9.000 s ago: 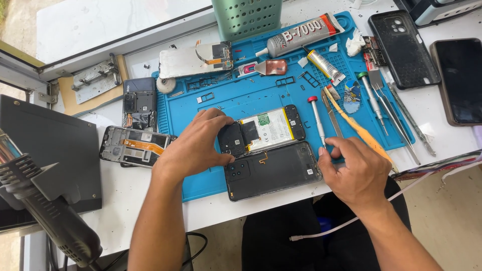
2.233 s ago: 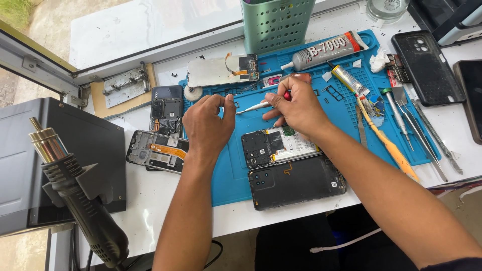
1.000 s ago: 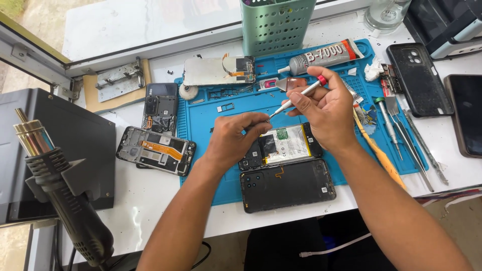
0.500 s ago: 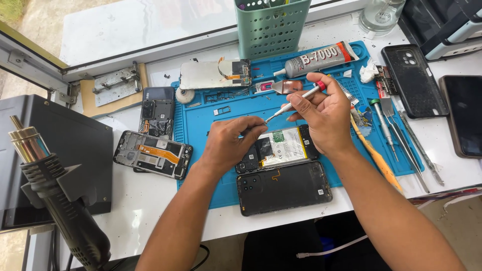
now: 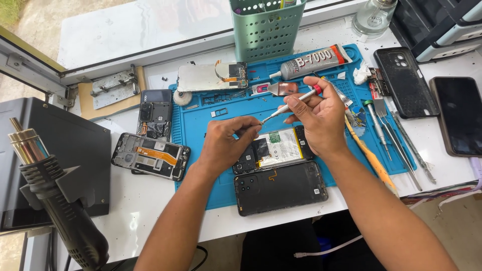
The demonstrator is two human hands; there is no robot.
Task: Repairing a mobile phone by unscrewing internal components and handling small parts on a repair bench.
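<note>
Gripped between the fingers of the right hand (image 5: pixel 321 118), a slim screwdriver (image 5: pixel 291 106) slants down-left, its tip meeting the pinched fingertips of the left hand (image 5: pixel 226 145). Just beneath both hands lies an opened phone (image 5: pixel 275 153), battery exposed, on a blue repair mat (image 5: pixel 201 150). A black back cover (image 5: pixel 280 186) sits nearer the person; a glue tube (image 5: pixel 314 61) rests beyond the right hand on the bench (image 5: pixel 150 211).
</note>
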